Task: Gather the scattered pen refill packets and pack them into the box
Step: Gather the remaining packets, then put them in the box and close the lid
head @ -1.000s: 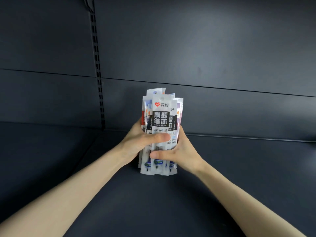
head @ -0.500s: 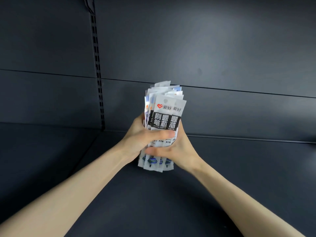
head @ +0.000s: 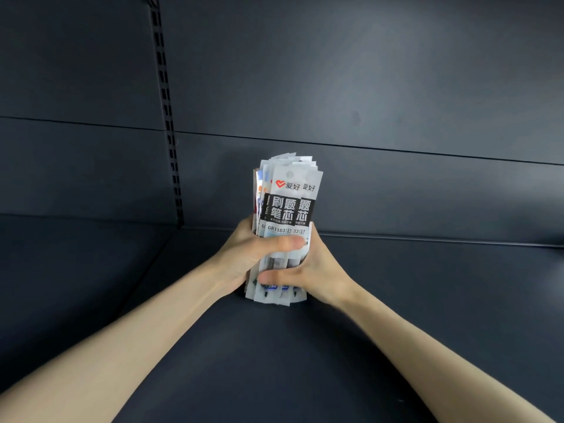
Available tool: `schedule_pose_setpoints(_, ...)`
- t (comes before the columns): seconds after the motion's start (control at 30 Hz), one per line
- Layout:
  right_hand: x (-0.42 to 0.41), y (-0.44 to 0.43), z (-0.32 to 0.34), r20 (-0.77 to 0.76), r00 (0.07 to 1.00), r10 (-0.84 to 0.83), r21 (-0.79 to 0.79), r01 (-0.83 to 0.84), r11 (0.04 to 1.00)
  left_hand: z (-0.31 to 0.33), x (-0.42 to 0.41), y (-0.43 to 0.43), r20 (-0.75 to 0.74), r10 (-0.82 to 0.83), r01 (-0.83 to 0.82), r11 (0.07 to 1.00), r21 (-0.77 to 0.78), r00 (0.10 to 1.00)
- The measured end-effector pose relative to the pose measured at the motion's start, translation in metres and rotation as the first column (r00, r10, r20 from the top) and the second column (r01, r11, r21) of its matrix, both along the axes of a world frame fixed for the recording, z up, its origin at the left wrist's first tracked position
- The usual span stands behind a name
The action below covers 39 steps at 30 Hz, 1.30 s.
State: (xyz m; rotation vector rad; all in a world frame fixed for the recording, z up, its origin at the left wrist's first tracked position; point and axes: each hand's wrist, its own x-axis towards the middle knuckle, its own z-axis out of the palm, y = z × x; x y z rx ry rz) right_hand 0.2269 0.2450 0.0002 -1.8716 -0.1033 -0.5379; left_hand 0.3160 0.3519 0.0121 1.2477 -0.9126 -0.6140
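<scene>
Packets: thick upright bundle of long, narrow white plastic pen refill packets [head: 285,215], black label bands with white Chinese characters, red heart logo near the top of the front one, "GR1103" printed below the band; tops fanned slightly and uneven.
Bundle position: centre of view, lower ends down at the dark navy matte shelf surface [head: 427,300]; contact with it not clear.
Left hand [head: 253,254]: wrapped around the bundle's left side at mid-height, thumb laid flat across the front packet, closed firmly on the stack.
Right hand [head: 311,276]: clasped around the bundle's right side lower down, thumb pressed across the front near the bottom, just under the left thumb; also gripping the stack.
Forearms: bare, reaching in from both lower corners, meeting at the bundle.
Backdrop: dark navy panelled back wall [head: 366,87] with a slotted black metal upright strip [head: 166,111] left of centre.
Box: none in view.
</scene>
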Motion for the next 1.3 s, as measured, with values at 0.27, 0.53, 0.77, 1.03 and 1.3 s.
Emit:
schedule_pose_setpoints(0.27,-0.006,0.000,0.006,-0.119,0.993,0.019,0.080,-0.010,0.997,0.008,-0.004,-0.005,-0.061,0.017,-0.013,0.998,0.059,0.998)
schedule_pose_setpoints(0.53,-0.079,-0.011,0.033,-0.139,0.990,0.003,0.112,0.013,0.994,0.032,-0.064,-0.023,-0.003,-0.043,0.043,0.998,0.044,0.999)
schedule_pose_setpoints(0.77,-0.205,-0.035,0.034,-0.122,0.986,-0.112,0.129,0.128,0.983,0.039,-0.181,-0.055,0.029,-0.125,0.124,0.992,0.031,0.992)
schedule_pose_setpoints(1.03,-0.352,-0.080,0.019,-0.137,0.954,-0.267,0.122,0.284,0.951,0.022,-0.321,-0.110,-0.031,-0.180,0.181,0.982,0.057,0.983)
schedule_pose_setpoints(1.3,-0.435,-0.153,0.030,-0.101,0.927,-0.362,0.112,0.373,0.921,0.034,-0.394,-0.197,0.032,-0.271,0.269,0.961,0.064,0.962)
